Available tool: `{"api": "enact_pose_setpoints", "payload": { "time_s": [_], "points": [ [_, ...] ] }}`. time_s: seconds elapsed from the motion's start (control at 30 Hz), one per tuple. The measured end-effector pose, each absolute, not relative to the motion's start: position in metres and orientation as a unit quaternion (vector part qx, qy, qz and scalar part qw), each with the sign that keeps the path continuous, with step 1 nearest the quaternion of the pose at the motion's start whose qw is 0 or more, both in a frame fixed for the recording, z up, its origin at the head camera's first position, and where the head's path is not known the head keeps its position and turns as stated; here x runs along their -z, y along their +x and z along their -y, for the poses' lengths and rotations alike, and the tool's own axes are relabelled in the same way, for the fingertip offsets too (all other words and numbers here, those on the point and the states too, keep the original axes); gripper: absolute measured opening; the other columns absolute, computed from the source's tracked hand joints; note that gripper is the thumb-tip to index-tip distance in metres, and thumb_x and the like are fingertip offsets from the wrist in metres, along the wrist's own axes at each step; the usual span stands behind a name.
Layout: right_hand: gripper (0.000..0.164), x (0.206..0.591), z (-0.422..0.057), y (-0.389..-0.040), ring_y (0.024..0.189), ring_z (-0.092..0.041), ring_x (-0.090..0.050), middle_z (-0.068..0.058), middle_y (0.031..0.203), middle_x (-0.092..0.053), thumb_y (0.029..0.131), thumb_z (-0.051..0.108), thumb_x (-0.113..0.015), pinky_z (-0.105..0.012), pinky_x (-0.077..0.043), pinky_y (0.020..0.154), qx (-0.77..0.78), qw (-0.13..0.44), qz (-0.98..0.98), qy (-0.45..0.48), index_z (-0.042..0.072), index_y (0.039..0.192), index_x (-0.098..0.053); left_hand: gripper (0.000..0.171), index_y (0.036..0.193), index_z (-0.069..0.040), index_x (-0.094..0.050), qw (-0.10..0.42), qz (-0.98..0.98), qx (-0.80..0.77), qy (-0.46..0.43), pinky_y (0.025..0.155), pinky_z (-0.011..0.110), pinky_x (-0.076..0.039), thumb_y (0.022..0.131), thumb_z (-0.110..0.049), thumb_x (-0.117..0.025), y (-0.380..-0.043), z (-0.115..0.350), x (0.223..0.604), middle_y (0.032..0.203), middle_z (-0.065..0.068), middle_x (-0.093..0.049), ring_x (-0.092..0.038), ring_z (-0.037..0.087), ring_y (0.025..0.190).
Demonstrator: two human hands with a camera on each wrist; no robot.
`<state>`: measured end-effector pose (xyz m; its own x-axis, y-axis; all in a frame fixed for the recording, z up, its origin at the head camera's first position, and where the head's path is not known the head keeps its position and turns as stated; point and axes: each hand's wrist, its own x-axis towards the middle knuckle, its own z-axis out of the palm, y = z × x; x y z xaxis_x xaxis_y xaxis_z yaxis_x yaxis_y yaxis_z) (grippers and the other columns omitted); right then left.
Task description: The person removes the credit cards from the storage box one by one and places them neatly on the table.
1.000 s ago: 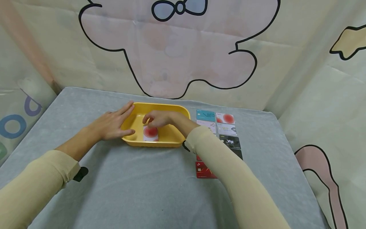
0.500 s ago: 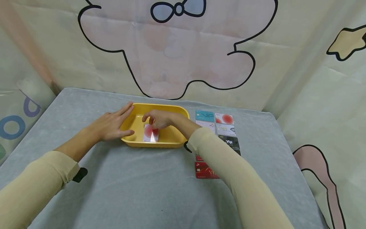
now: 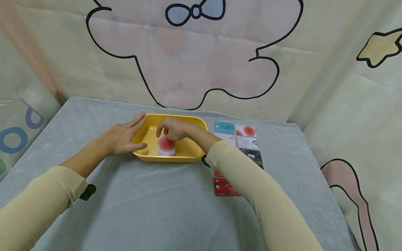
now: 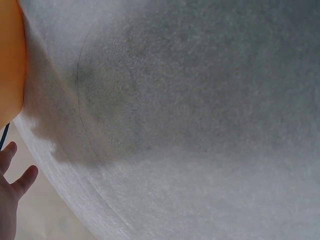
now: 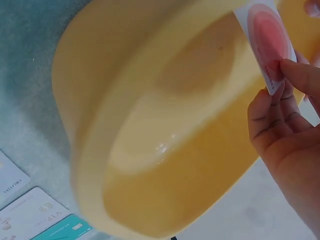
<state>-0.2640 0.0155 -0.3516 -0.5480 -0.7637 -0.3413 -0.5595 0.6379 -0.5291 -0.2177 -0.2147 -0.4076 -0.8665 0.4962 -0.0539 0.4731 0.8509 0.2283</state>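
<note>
A yellow plastic tray [image 3: 191, 159] sits on the cloth-covered table. My right hand [image 3: 175, 129] reaches into it, pinching a white card with red circles [image 3: 166, 150] between thumb and fingers. The right wrist view shows the same card [image 5: 270, 40] with the thumb [image 5: 300, 77] on its printed face and the fingers behind. My left hand [image 3: 124, 138] lies at the tray's left rim with fingers spread, the thumb reaching over the near left corner. In the left wrist view only some fingers of that hand [image 4: 7, 190] show, beside the tray's outer wall [image 4: 10, 65].
Right of the tray, cards lie in two columns: a teal VIP card [image 3: 224, 127], a white one with red circles [image 3: 246, 130], a black Vip card [image 3: 252, 155] and a red card [image 3: 225, 187], among others. My right sleeve [image 3: 248, 181] covers some. A printed curtain [image 3: 201, 62] hangs behind.
The pinched card has tilted: half a second ago it caught a glare, and now its red print shows plainly. It sits slightly farther right in the tray. Both hands have hardly moved.
</note>
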Motion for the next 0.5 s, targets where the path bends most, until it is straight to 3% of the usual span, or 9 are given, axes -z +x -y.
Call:
{"api": "enact_pose_setpoints", "payload": {
  "time_s": [0.23,0.5],
  "points": [
    [0.032,0.345,-0.022,-0.262,0.096,-0.023,-0.057,-0.012,0.109,-0.063,0.090,-0.012,-0.050,-0.021,-0.051,0.074,0.192,0.295,-0.852,-0.386,-0.002,0.116,-0.067,0.093,0.158,-0.001,-0.018,0.062,-0.961,-0.106,0.248,0.098,0.067,-0.040,0.092,-0.055,-0.056,-0.217,0.214,0.407,0.167,0.012,-0.005,-0.049,0.045,0.130],
    [0.027,0.329,-0.037,-0.254,0.093,-0.021,-0.056,-0.010,0.102,-0.063,0.091,-0.010,-0.051,-0.022,-0.050,0.077,0.187,0.279,-0.849,-0.407,-0.003,0.112,-0.067,0.093,0.158,-0.001,-0.017,0.059,-0.961,-0.104,0.250,0.097,0.066,-0.040,0.092,-0.055,-0.055,-0.217,0.214,0.406,0.167,0.012,-0.005,-0.050,0.044,0.129]
  ]
}}
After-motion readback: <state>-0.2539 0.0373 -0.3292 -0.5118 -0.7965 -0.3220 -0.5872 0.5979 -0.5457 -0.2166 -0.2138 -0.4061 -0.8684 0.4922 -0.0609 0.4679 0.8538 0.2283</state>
